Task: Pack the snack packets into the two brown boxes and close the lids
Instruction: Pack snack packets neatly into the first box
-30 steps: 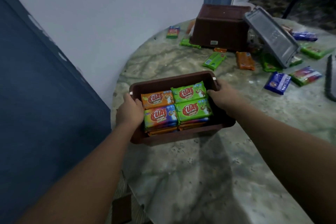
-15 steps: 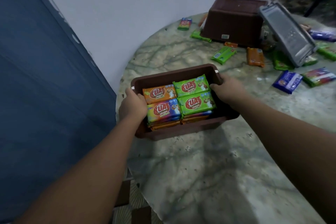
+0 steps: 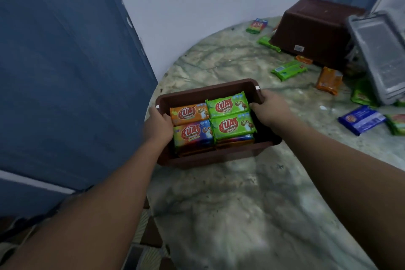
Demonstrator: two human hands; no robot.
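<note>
An open brown box point(image 3: 203, 92) sits near the table's left edge, filled with stacked snack packets point(image 3: 228, 107) in orange, green and multicolour wrappers. My left hand point(image 3: 158, 126) grips its left rim and my right hand point(image 3: 268, 108) grips its right rim. A second brown box point(image 3: 311, 30) lies upside down at the back right. A grey lid point(image 3: 379, 55) leans tilted beside it. Loose packets lie around: a green one point(image 3: 288, 70), an orange one point(image 3: 328, 80) and a blue one point(image 3: 360, 119).
The round marble table point(image 3: 252, 204) stands against a white wall with blue curtain or panel point(image 3: 65, 72) to the left. More green packets point(image 3: 266, 42) lie by the upturned box. The table's left edge falls off just beside the filled box.
The filled box, held in both hands, has slid left toward the table's edge. My view has also turned left, so the far clutter sits further right in the frame.
</note>
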